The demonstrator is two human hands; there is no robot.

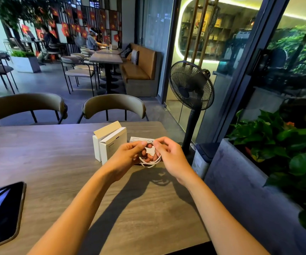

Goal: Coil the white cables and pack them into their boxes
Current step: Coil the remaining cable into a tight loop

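Both hands raised over the wood table (pixel 56 153), left hand (pixel 125 157) and right hand (pixel 168 155) each pinched the white cable (pixel 149 162) coil (loops hung between them), two upright white boxes (pixel 110 144) at 10 o'clock of the coil, flat box (pixel 139 139) at 12, phone (pixel 1 212) at 8.

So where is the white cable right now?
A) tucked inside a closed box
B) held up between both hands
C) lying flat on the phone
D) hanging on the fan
B: the looped white cable hangs between the left hand and right hand, pinched by their fingertips above the table, just in front of the white boxes.
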